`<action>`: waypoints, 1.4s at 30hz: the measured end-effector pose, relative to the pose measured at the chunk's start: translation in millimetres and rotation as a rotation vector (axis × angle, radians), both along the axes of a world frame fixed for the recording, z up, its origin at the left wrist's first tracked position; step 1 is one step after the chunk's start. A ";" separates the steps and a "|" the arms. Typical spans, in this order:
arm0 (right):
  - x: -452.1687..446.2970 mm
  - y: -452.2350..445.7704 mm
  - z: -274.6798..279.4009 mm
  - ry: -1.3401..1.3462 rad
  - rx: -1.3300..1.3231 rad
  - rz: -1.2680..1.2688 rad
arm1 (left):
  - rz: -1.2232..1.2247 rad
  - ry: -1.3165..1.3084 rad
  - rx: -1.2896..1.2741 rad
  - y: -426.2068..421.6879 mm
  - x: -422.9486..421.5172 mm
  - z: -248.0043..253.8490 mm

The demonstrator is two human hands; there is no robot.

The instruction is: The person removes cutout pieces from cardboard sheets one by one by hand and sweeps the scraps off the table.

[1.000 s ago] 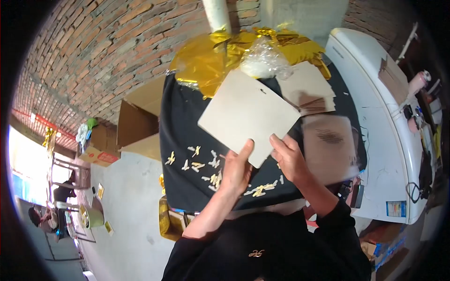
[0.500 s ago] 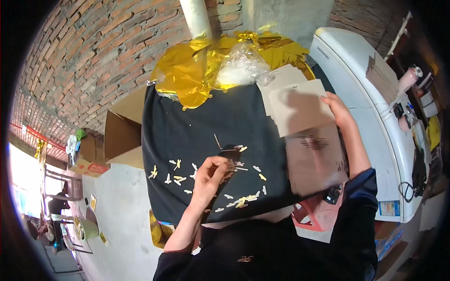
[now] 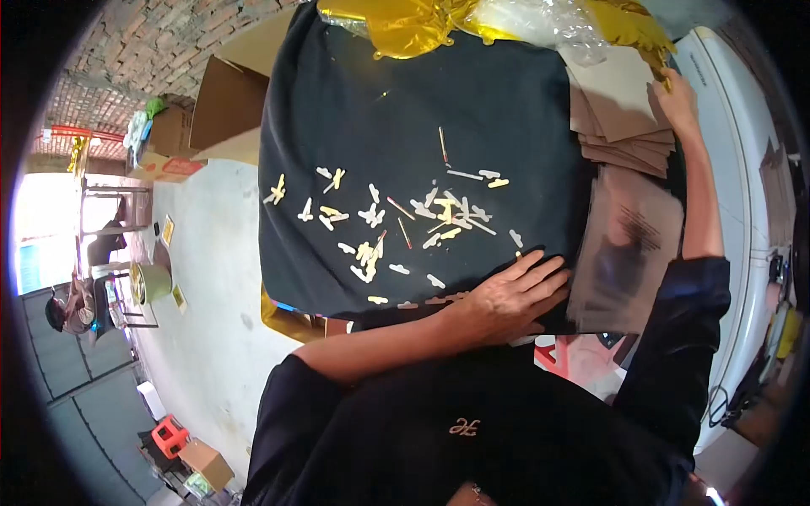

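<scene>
My left hand [image 3: 523,291] lies palm down near the front edge of the black cloth [image 3: 363,110], fingers spread. Small white and yellow tab-shaped pieces [image 3: 447,211] are scattered over the cloth to its left and beyond it, with a few thin sticks [image 3: 442,145] among them. At the far right, my right hand [image 3: 679,101] has its fingers closed on the edge of shiny gold foil [image 3: 629,29]. Just left of that hand is a stack of light brown cardboard sheets [image 3: 620,93]. Closer to me lies a clear plastic bag with printed lines [image 3: 629,244].
More gold foil [image 3: 405,25] and crumpled clear plastic [image 3: 540,21] lie along the far edge. A white appliance [image 3: 734,169] stands at the right. An open cardboard box [image 3: 228,110] is at the left. A person [image 3: 72,312] sits in the left background.
My left hand has left the scattered pieces, moved right and flattened near the front edge. My right hand has gone from the top cardboard sheet to the gold foil. The view has shifted.
</scene>
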State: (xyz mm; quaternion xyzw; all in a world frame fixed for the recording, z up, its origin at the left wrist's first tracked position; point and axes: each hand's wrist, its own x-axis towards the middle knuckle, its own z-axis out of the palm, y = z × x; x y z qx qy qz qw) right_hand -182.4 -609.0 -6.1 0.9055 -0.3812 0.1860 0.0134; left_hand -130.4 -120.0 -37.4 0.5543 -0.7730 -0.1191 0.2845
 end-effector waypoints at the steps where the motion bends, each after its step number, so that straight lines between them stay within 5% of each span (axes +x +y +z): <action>1: -0.2 14.0 4.3 -0.004 -0.077 0.057 | 0.009 -0.001 -0.016 -4.5 -2.2 -3.0; 7: -12.4 206.1 15.7 -0.153 -0.203 0.517 | 0.133 -0.011 -0.112 -2.4 -1.3 -19.8; 10: -13.2 335.8 24.3 -0.115 0.215 0.601 | 0.172 -0.065 -0.099 -1.4 -1.4 -22.0; 13: -7.1 395.9 -0.9 -0.356 0.594 0.532 | 0.215 0.153 -0.120 -4.4 1.2 -33.4; 16: -2.3 408.8 -24.8 -0.545 0.575 0.387 | 0.255 -0.013 -0.139 18.2 20.8 -17.3; 18: -4.0 411.1 -25.2 -0.636 0.759 0.221 | 0.359 -0.451 -0.081 45.7 46.0 2.1; 19: -6.4 409.3 -28.9 -0.629 0.828 0.168 | 0.452 -0.275 -0.120 61.7 68.2 0.1; 20: -9.3 403.2 -41.8 -0.551 0.729 0.190 | 0.445 -0.163 0.329 70.3 105.5 26.8; 21: -8.3 407.2 -42.0 -0.533 0.681 0.190 | 0.633 -0.300 -0.062 112.4 136.5 7.4; 23: -7.2 412.6 -43.3 -0.526 0.604 0.186 | 1.043 -0.611 0.050 181.3 218.1 -9.7; 24: -6.4 413.0 -46.0 -0.539 0.576 0.180 | 1.147 -0.841 0.418 231.2 269.7 -23.4; 26: -5.5 412.8 -50.9 -0.548 0.533 0.176 | 1.466 -0.766 0.156 290.8 331.2 -21.0; 30: -4.7 412.8 -51.0 -0.504 0.478 0.185 | 1.310 -0.620 -0.233 283.9 353.7 -7.5; 33: -5.2 410.8 -55.8 -0.425 0.434 0.177 | 1.076 -0.114 -0.280 200.8 260.7 22.8; 38: 7.6 409.4 -69.3 -0.019 0.096 0.140 | 0.450 -0.189 -0.046 148.6 136.6 -3.8; 42: 12.4 417.8 -64.2 0.261 -0.017 0.123 | 0.672 -0.407 0.094 169.6 186.5 20.3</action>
